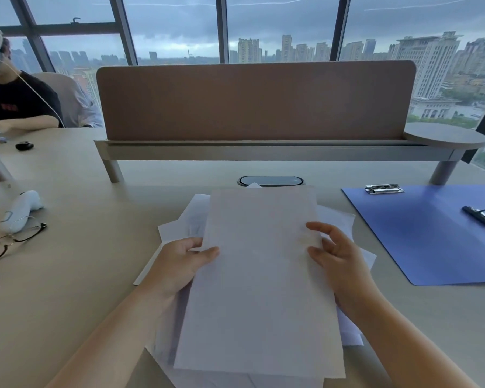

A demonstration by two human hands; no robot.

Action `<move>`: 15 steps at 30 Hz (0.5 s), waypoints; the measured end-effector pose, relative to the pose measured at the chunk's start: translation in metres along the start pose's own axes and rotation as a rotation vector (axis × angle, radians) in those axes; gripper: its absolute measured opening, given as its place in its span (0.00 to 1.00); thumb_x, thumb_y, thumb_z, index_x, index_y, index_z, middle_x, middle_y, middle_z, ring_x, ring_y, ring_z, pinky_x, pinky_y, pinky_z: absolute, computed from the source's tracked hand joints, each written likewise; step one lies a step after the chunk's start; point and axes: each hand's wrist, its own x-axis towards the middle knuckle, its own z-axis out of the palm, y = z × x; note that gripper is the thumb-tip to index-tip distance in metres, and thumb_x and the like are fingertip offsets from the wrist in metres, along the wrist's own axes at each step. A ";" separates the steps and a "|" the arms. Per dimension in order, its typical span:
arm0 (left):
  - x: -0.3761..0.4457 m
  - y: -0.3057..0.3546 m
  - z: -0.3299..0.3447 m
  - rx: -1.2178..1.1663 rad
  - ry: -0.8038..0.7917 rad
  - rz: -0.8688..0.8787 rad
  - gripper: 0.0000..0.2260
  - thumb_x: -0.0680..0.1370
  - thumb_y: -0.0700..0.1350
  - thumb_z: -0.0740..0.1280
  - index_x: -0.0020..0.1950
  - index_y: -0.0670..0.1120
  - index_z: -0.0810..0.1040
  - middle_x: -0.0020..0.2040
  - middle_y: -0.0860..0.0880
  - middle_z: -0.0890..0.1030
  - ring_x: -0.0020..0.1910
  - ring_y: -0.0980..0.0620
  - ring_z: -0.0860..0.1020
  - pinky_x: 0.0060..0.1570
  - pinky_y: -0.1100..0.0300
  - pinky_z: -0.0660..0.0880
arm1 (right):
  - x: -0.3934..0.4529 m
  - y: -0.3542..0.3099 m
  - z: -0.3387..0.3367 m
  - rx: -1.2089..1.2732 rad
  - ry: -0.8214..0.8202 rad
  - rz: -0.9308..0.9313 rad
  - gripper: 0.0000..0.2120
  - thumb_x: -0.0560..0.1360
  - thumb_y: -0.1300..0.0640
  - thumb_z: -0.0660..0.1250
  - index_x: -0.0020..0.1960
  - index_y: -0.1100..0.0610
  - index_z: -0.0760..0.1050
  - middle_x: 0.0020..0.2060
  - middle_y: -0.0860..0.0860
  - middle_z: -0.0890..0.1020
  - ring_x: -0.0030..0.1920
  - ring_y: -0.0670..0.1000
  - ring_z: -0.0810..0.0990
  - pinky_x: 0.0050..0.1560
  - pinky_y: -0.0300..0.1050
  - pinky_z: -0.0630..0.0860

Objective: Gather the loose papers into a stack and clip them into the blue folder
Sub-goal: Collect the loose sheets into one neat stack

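Note:
A white sheet of paper point(261, 275) is lifted in front of me, tilted over a loose pile of papers point(179, 228) spread on the desk. My left hand point(179, 264) grips the sheet's left edge, thumb on top. At the sheet's right edge my right hand point(336, 259) pinches it with thumb and fingers. The blue folder point(420, 239) lies open flat to the right, its metal clip point(384, 189) at the far edge and a black clip point(482, 219) near the right border.
Glasses point(9, 242) and a white device point(20, 211) lie at the left. A brown divider screen point(255, 102) on a raised shelf crosses the back. A cable port point(270, 181) sits behind the papers. Another person point(14, 102) sits at far left.

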 end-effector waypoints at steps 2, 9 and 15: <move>0.003 0.000 -0.002 -0.035 0.050 -0.003 0.06 0.76 0.41 0.71 0.50 0.41 0.85 0.49 0.38 0.85 0.47 0.40 0.84 0.57 0.41 0.77 | 0.003 0.002 -0.001 -0.101 0.007 -0.006 0.16 0.80 0.61 0.64 0.64 0.45 0.74 0.47 0.50 0.86 0.37 0.49 0.83 0.40 0.49 0.79; 0.021 0.000 -0.024 -0.474 0.130 -0.212 0.13 0.82 0.44 0.61 0.58 0.39 0.80 0.34 0.46 0.85 0.28 0.52 0.83 0.28 0.62 0.79 | 0.003 0.013 -0.010 -1.194 -0.082 -0.061 0.51 0.65 0.23 0.60 0.80 0.46 0.49 0.78 0.50 0.59 0.79 0.54 0.53 0.77 0.55 0.49; 0.027 -0.013 -0.030 -0.405 0.122 -0.237 0.23 0.81 0.45 0.60 0.28 0.47 0.81 0.25 0.51 0.77 0.22 0.55 0.75 0.26 0.68 0.72 | 0.002 0.014 -0.008 -1.257 -0.180 -0.042 0.67 0.52 0.14 0.55 0.81 0.47 0.40 0.81 0.50 0.46 0.81 0.54 0.41 0.78 0.58 0.41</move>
